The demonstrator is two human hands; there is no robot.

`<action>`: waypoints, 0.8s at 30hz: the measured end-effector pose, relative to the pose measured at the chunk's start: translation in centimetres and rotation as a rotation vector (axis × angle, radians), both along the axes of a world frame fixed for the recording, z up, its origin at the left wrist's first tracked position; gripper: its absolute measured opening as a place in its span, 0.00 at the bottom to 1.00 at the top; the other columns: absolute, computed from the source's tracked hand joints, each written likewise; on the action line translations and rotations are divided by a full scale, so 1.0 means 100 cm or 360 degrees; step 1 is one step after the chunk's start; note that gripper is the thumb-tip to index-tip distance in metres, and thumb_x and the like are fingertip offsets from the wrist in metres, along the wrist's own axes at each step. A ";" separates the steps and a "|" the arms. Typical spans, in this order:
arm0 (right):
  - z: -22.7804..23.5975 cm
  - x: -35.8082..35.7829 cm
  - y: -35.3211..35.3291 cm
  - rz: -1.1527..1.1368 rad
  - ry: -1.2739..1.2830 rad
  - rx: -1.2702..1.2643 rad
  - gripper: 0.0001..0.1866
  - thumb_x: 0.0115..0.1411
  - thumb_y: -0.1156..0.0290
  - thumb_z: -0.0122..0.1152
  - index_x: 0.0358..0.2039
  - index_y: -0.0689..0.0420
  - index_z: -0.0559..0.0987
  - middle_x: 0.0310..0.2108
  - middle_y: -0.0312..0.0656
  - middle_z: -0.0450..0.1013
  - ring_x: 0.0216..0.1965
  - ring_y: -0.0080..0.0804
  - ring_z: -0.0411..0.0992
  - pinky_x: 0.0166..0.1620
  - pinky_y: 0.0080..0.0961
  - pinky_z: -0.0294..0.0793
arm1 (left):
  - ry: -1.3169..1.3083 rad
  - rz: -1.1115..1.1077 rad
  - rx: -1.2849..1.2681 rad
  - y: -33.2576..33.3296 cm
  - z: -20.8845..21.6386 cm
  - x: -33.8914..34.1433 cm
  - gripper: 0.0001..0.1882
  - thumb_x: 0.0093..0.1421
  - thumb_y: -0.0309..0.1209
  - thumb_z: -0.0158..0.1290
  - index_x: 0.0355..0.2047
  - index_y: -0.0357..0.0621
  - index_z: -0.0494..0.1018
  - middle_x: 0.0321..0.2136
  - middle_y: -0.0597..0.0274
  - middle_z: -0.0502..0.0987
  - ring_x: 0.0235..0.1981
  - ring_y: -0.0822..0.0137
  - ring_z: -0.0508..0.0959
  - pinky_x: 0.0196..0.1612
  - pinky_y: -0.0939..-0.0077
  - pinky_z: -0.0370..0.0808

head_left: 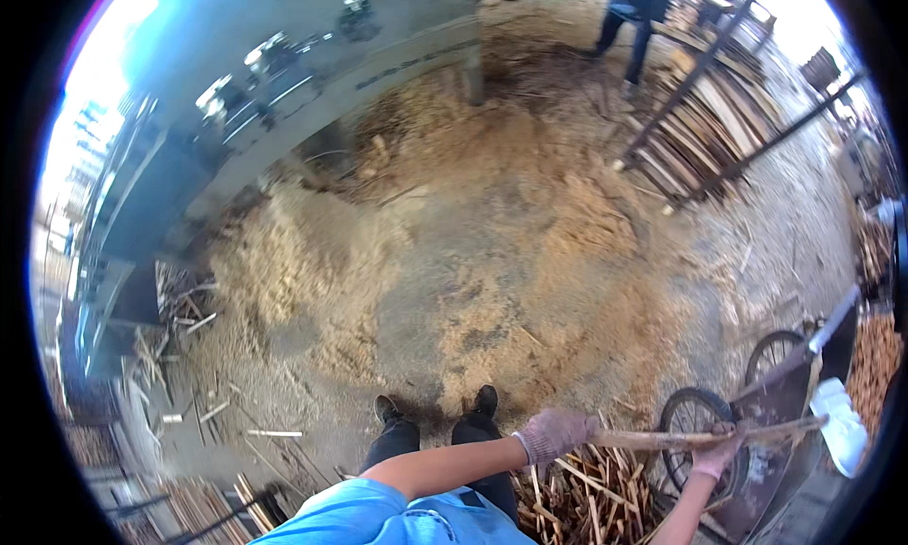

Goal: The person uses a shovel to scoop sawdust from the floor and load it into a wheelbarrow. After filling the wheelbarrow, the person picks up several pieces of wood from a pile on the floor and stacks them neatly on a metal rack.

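Both my hands wear pale knitted gloves and grip a long-handled shovel (pixel 653 440) held out to my right. My left hand (pixel 558 435) is closed around the near end of its wooden handle. Farther along, my right hand (pixel 717 451) wraps the handle closer to the blade. The white blade (pixel 840 428) is at the far right, beside a dark wheeled cart (pixel 771 394). Below the handle lies a heap of wood sticks (pixel 596 498). Whether the blade touches the cart I cannot tell.
Sawdust (pixel 586 233) covers much of the floor ahead. A large grey-green machine (pixel 312 81) stands at the upper left, with wood scraps (pixel 194 308) near its base. At the upper right, a metal rack (pixel 695 100) holds stacked boards, and another person (pixel 632 20) stands by it.
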State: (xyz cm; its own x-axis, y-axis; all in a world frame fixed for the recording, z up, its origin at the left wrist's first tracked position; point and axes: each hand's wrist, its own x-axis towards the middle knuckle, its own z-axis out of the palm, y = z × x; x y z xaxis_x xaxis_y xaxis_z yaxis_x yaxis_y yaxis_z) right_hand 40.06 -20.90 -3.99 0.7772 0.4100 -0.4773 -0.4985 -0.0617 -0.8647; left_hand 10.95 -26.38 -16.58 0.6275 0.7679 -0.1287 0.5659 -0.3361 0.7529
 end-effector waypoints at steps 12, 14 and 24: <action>-0.099 -0.231 -0.066 0.1301 0.0562 0.0038 0.15 0.64 0.56 0.61 0.26 0.47 0.69 0.20 0.30 0.64 0.23 0.27 0.63 0.35 0.34 0.72 | 0.0341 0.0933 -0.0865 -0.258 0.000 -0.241 0.14 0.59 0.40 0.54 0.43 0.50 0.76 0.32 0.52 0.82 0.38 0.48 0.83 0.41 0.53 0.80; -0.127 -0.314 -0.108 0.1308 0.0749 -0.0272 0.14 0.61 0.61 0.63 0.23 0.46 0.68 0.17 0.30 0.62 0.20 0.28 0.60 0.34 0.39 0.72 | 0.0568 0.1168 -0.0924 -0.342 0.010 -0.273 0.14 0.59 0.40 0.55 0.44 0.50 0.76 0.31 0.51 0.82 0.35 0.48 0.84 0.40 0.53 0.81; -0.299 -0.525 -0.404 0.2610 0.1277 -0.1833 0.07 0.60 0.68 0.60 0.32 0.58 0.73 0.23 0.47 0.71 0.27 0.51 0.75 0.39 0.50 0.79 | 0.0503 0.2096 -0.2232 -0.602 0.115 -0.263 0.22 0.60 0.42 0.56 0.51 0.46 0.76 0.35 0.45 0.82 0.35 0.44 0.83 0.38 0.49 0.78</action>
State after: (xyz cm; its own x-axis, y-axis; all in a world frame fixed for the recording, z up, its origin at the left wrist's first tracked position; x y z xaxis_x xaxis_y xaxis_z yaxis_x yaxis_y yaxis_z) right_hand -12.41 -61.26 -33.89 -0.3198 -0.3089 -0.8957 0.3913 -0.9040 0.1721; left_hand -15.33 -86.62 -5.12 -0.3255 -0.0684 -0.9431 0.0687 0.9930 -0.0957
